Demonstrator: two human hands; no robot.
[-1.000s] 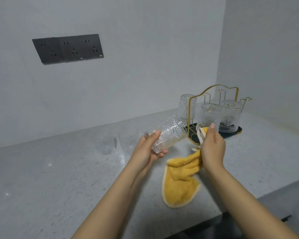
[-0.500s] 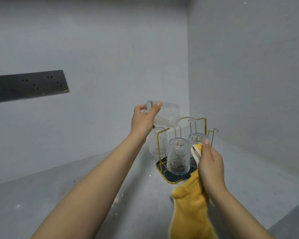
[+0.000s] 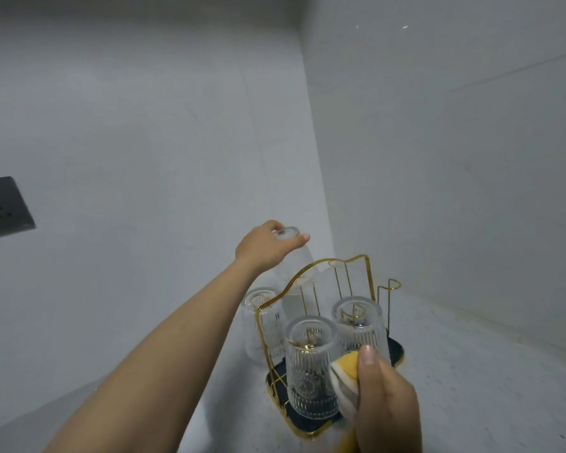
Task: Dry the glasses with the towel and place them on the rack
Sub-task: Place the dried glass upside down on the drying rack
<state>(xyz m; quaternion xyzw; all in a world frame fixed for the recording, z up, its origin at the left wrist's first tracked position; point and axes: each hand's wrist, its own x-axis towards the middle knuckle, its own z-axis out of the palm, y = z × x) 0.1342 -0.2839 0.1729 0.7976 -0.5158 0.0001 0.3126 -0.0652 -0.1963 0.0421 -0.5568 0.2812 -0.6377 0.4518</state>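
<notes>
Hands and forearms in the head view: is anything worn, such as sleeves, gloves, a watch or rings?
Both are bare. The left hand and its forearm show no sleeve, glove, watch or bracelet. The right hand has no glove or visible ring; its short thumbnail looks unpainted. The upper arms are out of frame.

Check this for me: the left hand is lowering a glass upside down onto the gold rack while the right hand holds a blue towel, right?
Not quite. The head view shows the towel in the right hand is yellow, not blue. The rest stands: the left hand holds a glass upside down over the gold rack.

Ribbed clear glasses [image 3: 310, 364], glossy gold wire rack [image 3: 370, 282], fuzzy towel [image 3: 348, 367].
</notes>
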